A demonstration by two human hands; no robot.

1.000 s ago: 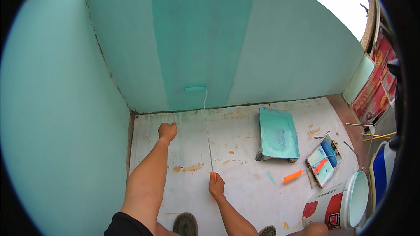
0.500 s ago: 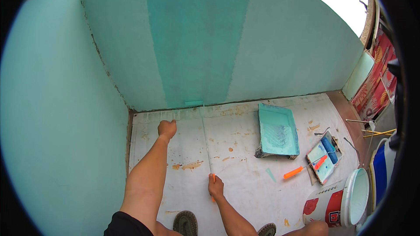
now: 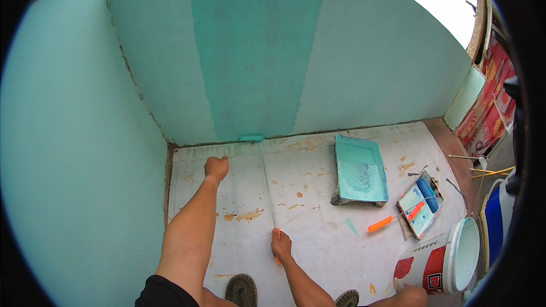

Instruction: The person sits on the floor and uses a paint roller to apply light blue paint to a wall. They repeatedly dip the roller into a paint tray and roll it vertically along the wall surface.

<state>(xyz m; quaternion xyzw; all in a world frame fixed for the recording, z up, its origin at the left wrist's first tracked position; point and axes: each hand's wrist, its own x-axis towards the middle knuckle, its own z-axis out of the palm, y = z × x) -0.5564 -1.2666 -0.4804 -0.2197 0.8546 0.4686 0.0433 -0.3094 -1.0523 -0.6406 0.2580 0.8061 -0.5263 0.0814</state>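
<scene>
Fingers of your right hand [image 3: 281, 244] grip the long orange-handled paint roller [image 3: 252, 137], now lowered to the teal wall's [image 3: 256, 51] base, finishing the stroke, while your left hand [image 3: 216, 167] stays fisted.

Left arm stretched straight toward 12 o'clock, forearm bare, left hand [image 3: 216, 167] curled into a fist, knuckles forward. Right arm entering from 5 o'clock, bent, forearm angled toward 11 o'clock, right hand [image 3: 281, 245] closed in a grip, lower and nearer the body than the left.
</scene>
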